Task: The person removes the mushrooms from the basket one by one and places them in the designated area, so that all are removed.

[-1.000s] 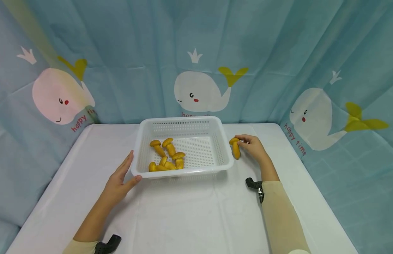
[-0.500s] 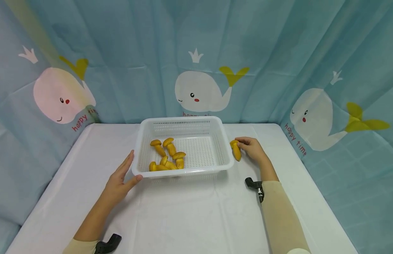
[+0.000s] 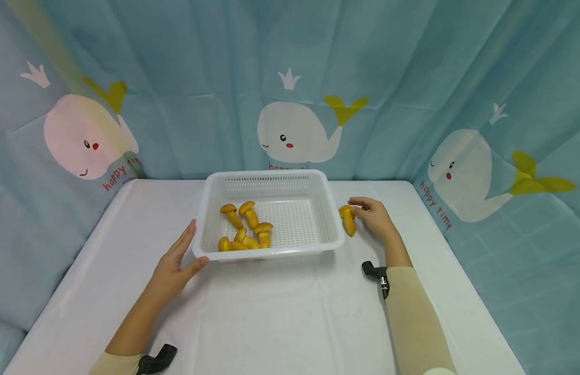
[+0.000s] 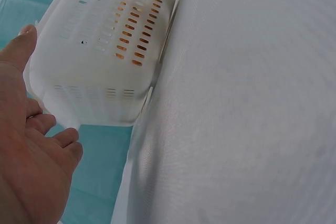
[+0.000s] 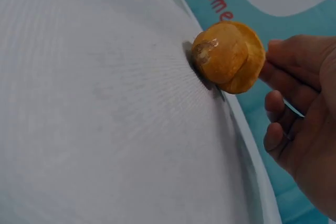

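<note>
1. My left grip [image 3: 169, 273] is spread wide, thumb and fingers well parted and curled round nothing. The straight fingers lie along the left side of the white basket [image 3: 290, 251], and my thumb tip meets its near-left corner.
2. My right grip [image 3: 375, 216] is loose, towards the far right corner of the worktop [image 3: 271, 317], with thumb and forefinger parted just beside the cap of a yellow-brown mushroom [image 3: 349, 224].
3. That mushroom lies on the worktop near the far edge, between the basket and my right grip, its cap towards that edge and its stem towards the near one.
4. Five more mushrooms [image 3: 247, 240] lie in the basket, crowded into its left half; the basket stands at the middle of the far edge.
5. Whether a fingertip touches the cap is hard to make out: from my right wrist, the cap hides the stem. From my left wrist, only orange patches show through the basket's slots. My sleeves [image 3: 418, 317] are cut off at the bottom.
6. Red lettering on the blue curtain [image 3: 215, 52] reads "happy time" beyond the right edge; beyond the far left corner its end slips into a fold, and behind the basket its lower part is cut off.
</note>
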`<action>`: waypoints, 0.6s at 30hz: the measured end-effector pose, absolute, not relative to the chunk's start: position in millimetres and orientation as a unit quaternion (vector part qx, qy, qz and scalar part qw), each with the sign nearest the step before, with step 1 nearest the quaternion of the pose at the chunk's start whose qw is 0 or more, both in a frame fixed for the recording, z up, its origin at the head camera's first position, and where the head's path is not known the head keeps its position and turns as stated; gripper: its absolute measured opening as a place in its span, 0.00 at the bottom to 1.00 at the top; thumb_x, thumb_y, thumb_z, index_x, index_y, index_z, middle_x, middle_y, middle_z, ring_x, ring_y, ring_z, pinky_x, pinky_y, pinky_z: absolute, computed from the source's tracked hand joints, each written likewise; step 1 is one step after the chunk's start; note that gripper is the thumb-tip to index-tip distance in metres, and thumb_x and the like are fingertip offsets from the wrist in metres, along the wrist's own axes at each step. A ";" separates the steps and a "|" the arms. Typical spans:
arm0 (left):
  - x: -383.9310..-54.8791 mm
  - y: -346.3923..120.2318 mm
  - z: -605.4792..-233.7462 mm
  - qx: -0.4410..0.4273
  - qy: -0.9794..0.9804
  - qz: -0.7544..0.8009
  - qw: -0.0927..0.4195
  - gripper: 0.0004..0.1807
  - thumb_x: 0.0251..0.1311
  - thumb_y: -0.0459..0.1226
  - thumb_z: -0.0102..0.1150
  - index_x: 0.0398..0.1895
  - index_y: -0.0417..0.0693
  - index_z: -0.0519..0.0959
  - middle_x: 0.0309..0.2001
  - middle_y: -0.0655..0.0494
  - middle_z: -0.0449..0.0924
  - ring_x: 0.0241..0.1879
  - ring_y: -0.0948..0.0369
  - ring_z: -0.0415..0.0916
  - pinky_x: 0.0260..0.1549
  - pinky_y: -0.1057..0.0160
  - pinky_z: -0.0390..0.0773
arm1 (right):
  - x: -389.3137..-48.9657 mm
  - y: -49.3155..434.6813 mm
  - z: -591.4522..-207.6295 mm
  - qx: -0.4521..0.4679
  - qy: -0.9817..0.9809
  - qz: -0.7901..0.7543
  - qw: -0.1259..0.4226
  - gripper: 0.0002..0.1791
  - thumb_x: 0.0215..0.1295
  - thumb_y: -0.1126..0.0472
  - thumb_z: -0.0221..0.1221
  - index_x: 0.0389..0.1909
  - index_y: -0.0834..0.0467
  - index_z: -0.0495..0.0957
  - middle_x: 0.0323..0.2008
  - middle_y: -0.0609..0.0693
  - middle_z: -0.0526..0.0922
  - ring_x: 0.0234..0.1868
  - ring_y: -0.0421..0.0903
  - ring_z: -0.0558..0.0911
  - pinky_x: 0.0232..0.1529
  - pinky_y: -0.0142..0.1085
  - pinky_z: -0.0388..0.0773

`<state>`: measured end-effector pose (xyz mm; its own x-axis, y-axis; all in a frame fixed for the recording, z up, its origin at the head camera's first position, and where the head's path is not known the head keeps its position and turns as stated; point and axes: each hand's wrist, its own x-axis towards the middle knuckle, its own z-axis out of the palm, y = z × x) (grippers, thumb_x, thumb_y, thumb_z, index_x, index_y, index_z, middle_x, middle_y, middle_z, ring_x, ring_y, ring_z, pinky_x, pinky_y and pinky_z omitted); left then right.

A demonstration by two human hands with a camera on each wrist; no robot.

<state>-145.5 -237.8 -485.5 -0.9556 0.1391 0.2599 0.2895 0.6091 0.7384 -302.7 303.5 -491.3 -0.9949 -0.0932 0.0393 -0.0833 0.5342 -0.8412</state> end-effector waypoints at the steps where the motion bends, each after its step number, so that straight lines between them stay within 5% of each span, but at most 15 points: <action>1: -145.3 -237.7 -485.0 -0.122 -0.891 -0.428 0.089 0.52 0.64 0.44 0.70 0.83 0.64 0.46 0.83 0.56 0.46 0.80 0.42 0.47 0.63 0.25 0.62 | -302.4 303.2 -489.5 -0.053 0.879 -0.474 -0.001 0.18 0.75 0.55 0.60 0.62 0.53 0.81 0.62 0.52 0.82 0.55 0.51 0.75 0.57 0.44 0.73; 13: -147.3 -237.9 -486.9 -0.124 -0.888 -0.434 0.088 0.52 0.63 0.42 0.71 0.83 0.63 0.48 0.83 0.57 0.46 0.81 0.45 0.47 0.65 0.27 0.63 | -282.9 285.2 -442.6 -0.094 0.898 -0.425 -0.072 0.17 0.74 0.53 0.61 0.62 0.46 0.82 0.53 0.49 0.85 0.40 0.50 0.72 0.29 0.35 0.67; 18: -145.9 -238.0 -485.6 -0.120 -0.890 -0.430 0.093 0.52 0.63 0.43 0.71 0.83 0.63 0.48 0.83 0.56 0.46 0.80 0.43 0.48 0.64 0.27 0.64 | -274.7 271.9 -418.3 -0.117 0.912 -0.388 -0.060 0.18 0.73 0.52 0.62 0.61 0.45 0.82 0.49 0.45 0.84 0.41 0.50 0.73 0.31 0.37 0.72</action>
<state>-145.9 -238.0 -485.6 -0.9539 0.1343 0.2683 0.2936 0.6019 0.7427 -274.7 271.9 -418.3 -0.9657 -0.1664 0.1996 -0.2592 0.6714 -0.6943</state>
